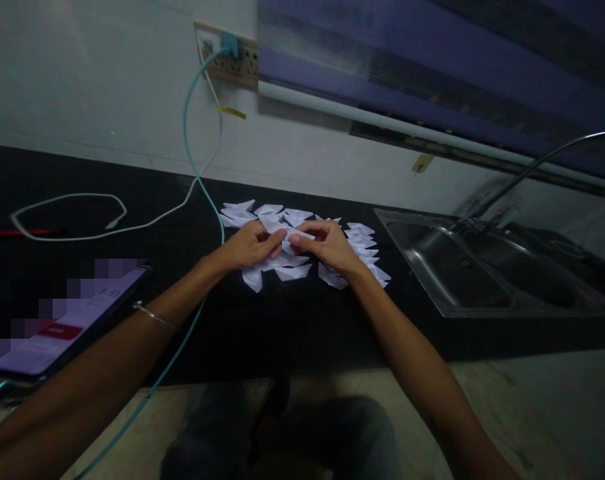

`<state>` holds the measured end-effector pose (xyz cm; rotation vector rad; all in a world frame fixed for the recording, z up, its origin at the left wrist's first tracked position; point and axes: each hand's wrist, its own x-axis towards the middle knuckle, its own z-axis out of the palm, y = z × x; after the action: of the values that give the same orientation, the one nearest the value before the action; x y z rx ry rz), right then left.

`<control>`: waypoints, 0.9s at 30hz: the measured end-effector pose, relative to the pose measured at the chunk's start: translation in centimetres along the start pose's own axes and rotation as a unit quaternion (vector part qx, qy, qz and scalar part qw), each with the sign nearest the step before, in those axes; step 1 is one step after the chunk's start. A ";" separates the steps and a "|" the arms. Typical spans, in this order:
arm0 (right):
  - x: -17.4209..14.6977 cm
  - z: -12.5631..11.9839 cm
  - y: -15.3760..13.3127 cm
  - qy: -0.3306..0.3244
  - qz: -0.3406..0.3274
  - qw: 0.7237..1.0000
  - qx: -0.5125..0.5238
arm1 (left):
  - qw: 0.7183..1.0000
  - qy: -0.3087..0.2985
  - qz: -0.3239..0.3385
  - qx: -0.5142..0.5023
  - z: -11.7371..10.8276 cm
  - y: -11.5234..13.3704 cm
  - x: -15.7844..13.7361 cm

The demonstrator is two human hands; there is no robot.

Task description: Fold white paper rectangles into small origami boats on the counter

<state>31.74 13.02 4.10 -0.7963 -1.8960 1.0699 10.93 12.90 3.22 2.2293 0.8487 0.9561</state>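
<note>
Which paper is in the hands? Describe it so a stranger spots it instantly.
On the black counter, left of the steel sink, lie folded white papers. Over them, left hand and right hand pinch one white piece, the only paper held.

Folded white paper point(303, 234) above paper pieces point(293, 273)

Holds a paper point(273, 225) between left hand point(252, 243) and right hand point(330, 245), over a paper pile point(293, 272) on the counter point(282, 340). Has more papers point(365, 248) just beside the right hand. Farther right, has a sink point(482, 311) set in the counter, with a tap point(532, 165) at the back. At left, has a screen point(90, 313) lying in front of a looped cord point(155, 223). Has a wall point(107, 80) behind the counter.
</note>
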 end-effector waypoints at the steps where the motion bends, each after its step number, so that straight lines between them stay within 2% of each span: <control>1: 0.0 0.1 -0.1 -0.010 -0.002 1.000 -0.014 | 1.000 -0.005 -0.001 0.004 0.1 -0.1 0.0; 9: 0.0 0.0 0.2 0.008 -0.011 0.997 -0.077 | 0.997 -0.055 -0.027 -0.044 0.5 0.3 -0.1; 11: 0.0 -0.1 0.3 0.015 -0.010 0.997 -0.074 | 0.997 -0.049 -0.030 -0.057 0.5 0.5 0.0; 14: 0.0 0.2 0.2 0.021 -0.016 0.997 -0.068 | 0.999 -0.030 -0.018 -0.022 0.3 0.4 0.1; 19: 0.0 0.5 0.0 0.057 -0.069 0.995 -0.051 | 1.000 -0.019 -0.015 0.011 0.1 -0.1 0.2; 22: -0.2 0.4 -0.2 0.076 -0.101 0.988 -0.087 | 0.996 -0.034 -0.056 -0.057 0.3 -0.1 0.2; 27: -0.4 0.6 -0.5 0.027 -0.156 0.971 -0.181 | 0.983 -0.024 -0.128 -0.129 0.3 -0.1 0.5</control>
<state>31.38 12.26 4.26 -0.6840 -2.1129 0.5115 11.38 13.28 3.15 1.8633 0.9089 0.8350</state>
